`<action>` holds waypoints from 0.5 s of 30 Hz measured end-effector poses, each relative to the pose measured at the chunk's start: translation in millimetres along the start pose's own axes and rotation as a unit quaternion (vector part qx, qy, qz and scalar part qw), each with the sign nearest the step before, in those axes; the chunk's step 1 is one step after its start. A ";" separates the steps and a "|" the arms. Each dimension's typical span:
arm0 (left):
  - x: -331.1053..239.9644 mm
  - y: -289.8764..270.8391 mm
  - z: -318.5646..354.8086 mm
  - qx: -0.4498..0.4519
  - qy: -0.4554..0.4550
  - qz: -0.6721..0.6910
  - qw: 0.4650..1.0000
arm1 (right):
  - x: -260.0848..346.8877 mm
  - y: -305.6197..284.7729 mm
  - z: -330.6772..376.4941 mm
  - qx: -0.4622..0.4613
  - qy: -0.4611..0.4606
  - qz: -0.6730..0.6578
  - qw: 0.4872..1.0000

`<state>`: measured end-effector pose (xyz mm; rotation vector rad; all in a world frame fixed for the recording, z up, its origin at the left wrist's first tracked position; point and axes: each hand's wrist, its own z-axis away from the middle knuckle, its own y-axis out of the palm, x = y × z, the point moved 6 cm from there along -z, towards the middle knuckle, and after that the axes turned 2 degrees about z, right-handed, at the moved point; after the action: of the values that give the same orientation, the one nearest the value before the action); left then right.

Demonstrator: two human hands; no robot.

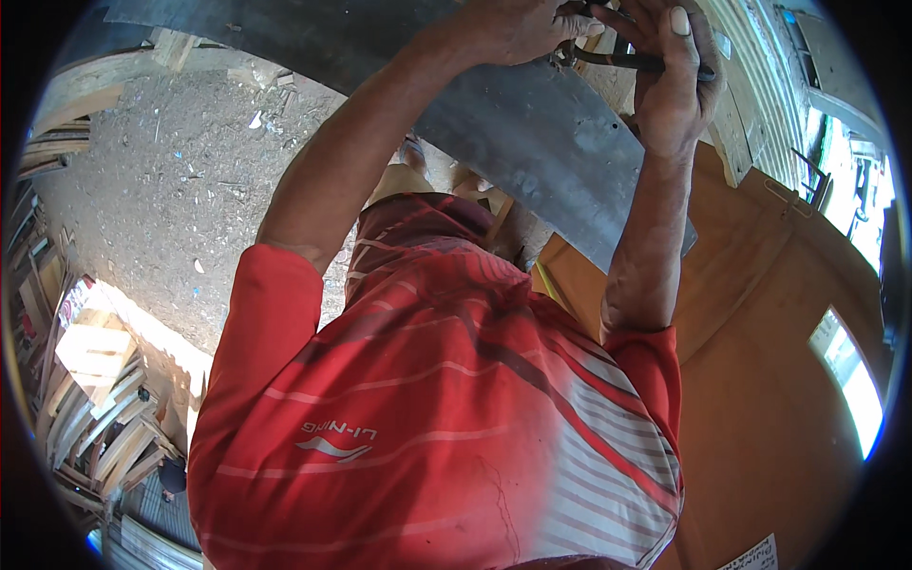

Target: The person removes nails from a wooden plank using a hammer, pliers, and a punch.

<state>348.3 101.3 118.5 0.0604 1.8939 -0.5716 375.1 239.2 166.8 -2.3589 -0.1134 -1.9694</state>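
At the top of the view my right hand (676,81) is closed round the black handle of a plier-like tool (617,61), its thumb pointing up. The tool's metal head (564,53) points left, close to my left hand (518,28). My left hand is closed, with thumb and fingers pinched on a small dark piece at the upper edge; I cannot tell whether it belongs to the tool. Both hands are over a dark grey sheet-like surface (551,142), which slants across the top.
A littered dirt floor (180,199) lies at left. Stacked wood pieces (114,427) fill the lower left. A large brown panel (760,351) stands on the right, below corrugated sheeting (769,85). My red shirt (408,408) covers the middle.
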 end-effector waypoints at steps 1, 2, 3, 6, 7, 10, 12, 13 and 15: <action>-1.6 1.3 2.3 -0.004 -0.003 -0.002 1.000 | -2.6 -0.7 -1.8 -0.017 -0.011 -0.015 1.000; 1.5 4.6 6.0 0.006 -0.038 0.000 0.999 | -4.3 -0.6 -2.1 -0.033 -0.020 -0.031 0.999; 5.5 7.7 9.2 0.017 -0.074 0.002 0.997 | -6.8 -2.8 -1.9 -0.027 -0.019 -0.034 0.999; 7.8 11.2 12.3 0.003 -0.068 -0.036 0.997 | -9.3 -6.0 -2.4 0.046 -0.046 -0.072 0.995; 9.8 12.2 14.2 -0.001 -0.072 -0.038 0.997 | -8.7 -4.6 -2.4 0.064 -0.065 -0.102 0.991; 14.7 18.8 21.2 -0.021 -0.013 0.027 0.999 | -20.0 -9.1 1.3 0.074 -0.070 -0.099 0.990; 17.6 28.7 22.1 -0.011 0.048 -0.073 0.996 | -32.8 -12.4 5.3 0.061 -0.057 -0.061 0.995; 24.3 29.9 23.1 -0.012 0.045 -0.075 0.996 | -36.8 -12.8 7.7 0.059 -0.067 -0.054 0.995; 22.6 32.6 23.7 -0.018 -0.043 0.068 0.997 | -43.6 -24.0 16.4 0.056 -0.067 -0.048 0.995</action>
<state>369.8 115.2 80.1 0.1383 1.8008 -0.4406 381.0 264.1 121.1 -2.4540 -0.3414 -1.7884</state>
